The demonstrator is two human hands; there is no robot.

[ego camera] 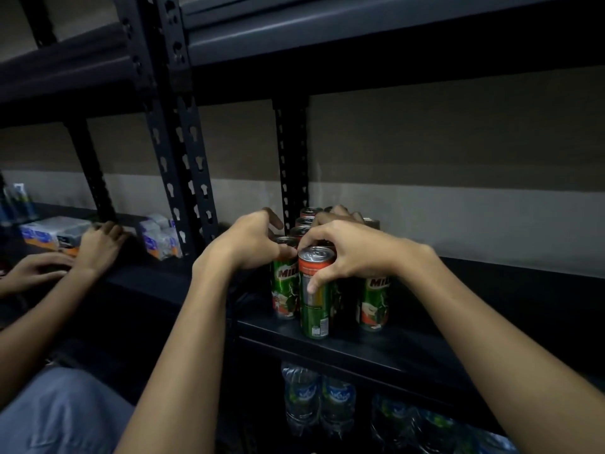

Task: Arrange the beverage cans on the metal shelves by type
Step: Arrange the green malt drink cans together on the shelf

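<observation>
Both hands (347,253) grip cans (315,290) on shelf (409,342).

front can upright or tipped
Upright: the front can stands on its base on the shelf, top rim level, right hand gripping it.

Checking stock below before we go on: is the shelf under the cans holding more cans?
No, the level under the green cans holds clear plastic water bottles with blue labels, not cans.
</observation>
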